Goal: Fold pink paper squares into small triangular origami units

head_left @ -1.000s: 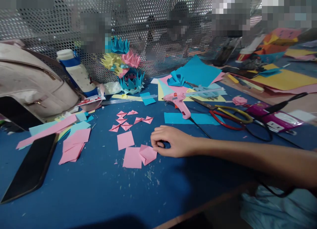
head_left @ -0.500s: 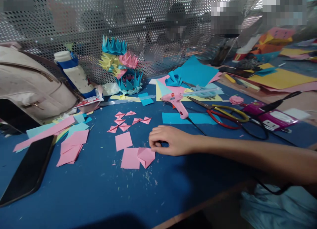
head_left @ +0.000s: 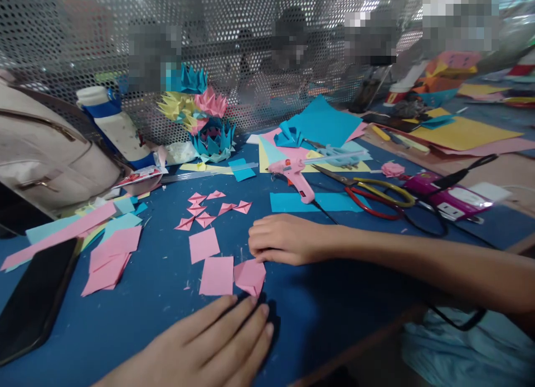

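Note:
Lying at the front of the blue table is a partly folded pink paper square (head_left: 249,276). My right hand (head_left: 286,239) rests just beyond it, fingers curled together and thumb at the paper's upper corner. My left hand (head_left: 217,339) reaches in from the bottom edge, fingers stretched out flat, with its fingertips close to the paper's near edge. Whether they touch it, I cannot tell. Two flat pink squares, one nearer (head_left: 216,276) and one farther (head_left: 204,245), lie to the left. Behind them sit several small folded pink pieces (head_left: 204,219).
A pink glue gun (head_left: 298,178) and scissors (head_left: 378,194) lie beyond my right hand. Left are pink paper sheets (head_left: 109,261) and a black phone (head_left: 37,298). At the back stand a paper flower model (head_left: 213,141), a bottle (head_left: 119,127) and a backpack (head_left: 50,141).
My left hand has come into view from the bottom, up to the pink paper. My right hand's fingers have closed up more, and the folded paper has turned slightly. The view has shifted a little.

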`<state>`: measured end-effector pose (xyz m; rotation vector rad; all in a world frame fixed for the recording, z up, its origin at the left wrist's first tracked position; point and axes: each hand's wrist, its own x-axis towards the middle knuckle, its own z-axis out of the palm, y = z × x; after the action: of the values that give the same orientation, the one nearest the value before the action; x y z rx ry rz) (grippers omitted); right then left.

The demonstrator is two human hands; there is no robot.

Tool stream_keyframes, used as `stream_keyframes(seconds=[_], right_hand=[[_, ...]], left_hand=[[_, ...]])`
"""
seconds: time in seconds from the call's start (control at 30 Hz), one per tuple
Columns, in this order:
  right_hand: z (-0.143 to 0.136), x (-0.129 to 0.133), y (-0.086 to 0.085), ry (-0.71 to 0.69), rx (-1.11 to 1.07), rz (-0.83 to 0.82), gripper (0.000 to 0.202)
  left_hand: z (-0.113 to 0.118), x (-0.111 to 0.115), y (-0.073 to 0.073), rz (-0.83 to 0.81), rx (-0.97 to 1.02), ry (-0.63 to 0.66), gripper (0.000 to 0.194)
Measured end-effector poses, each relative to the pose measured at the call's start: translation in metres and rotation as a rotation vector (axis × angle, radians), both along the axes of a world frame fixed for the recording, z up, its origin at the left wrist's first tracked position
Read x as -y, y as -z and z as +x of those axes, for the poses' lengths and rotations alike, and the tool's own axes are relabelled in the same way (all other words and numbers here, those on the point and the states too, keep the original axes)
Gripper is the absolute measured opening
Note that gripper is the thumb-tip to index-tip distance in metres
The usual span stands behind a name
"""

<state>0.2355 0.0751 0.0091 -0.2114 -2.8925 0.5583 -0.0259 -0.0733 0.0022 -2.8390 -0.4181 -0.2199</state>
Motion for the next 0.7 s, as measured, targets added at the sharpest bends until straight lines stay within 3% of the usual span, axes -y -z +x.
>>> stream_keyframes(seconds=[0.07, 0.13, 0.4, 0.6, 0.7], right_hand=[[-0.001, 0.001, 0.0, 0.001, 0.004, 0.006, 0.02], [-0.001, 0.002, 0.0, 0.024, 0.006, -0.009, 0.02], [-0.005, 0.01, 0.004, 0.175, -0.012, -0.078, 0.016], [-0.011, 0.019, 0.002, 0.309, -0.006, 0.011, 0.013], [-0.014, 0.023, 0.003, 0.379, -0.033, 0.017, 0.012]], left_hand=[[0.011, -0.015, -0.012, 0.09, -0.003, -0.013, 0.038], [0.018, -0.022, -0.014, 0.113, 0.037, -0.045, 0.041], [0.017, -0.023, 0.007, 0.075, 0.1, -0.079, 0.043], [0.021, -0.024, 0.028, 0.117, 0.196, -0.136, 0.038], [0.022, -0.025, 0.028, 0.099, 0.152, -0.163, 0.037]])
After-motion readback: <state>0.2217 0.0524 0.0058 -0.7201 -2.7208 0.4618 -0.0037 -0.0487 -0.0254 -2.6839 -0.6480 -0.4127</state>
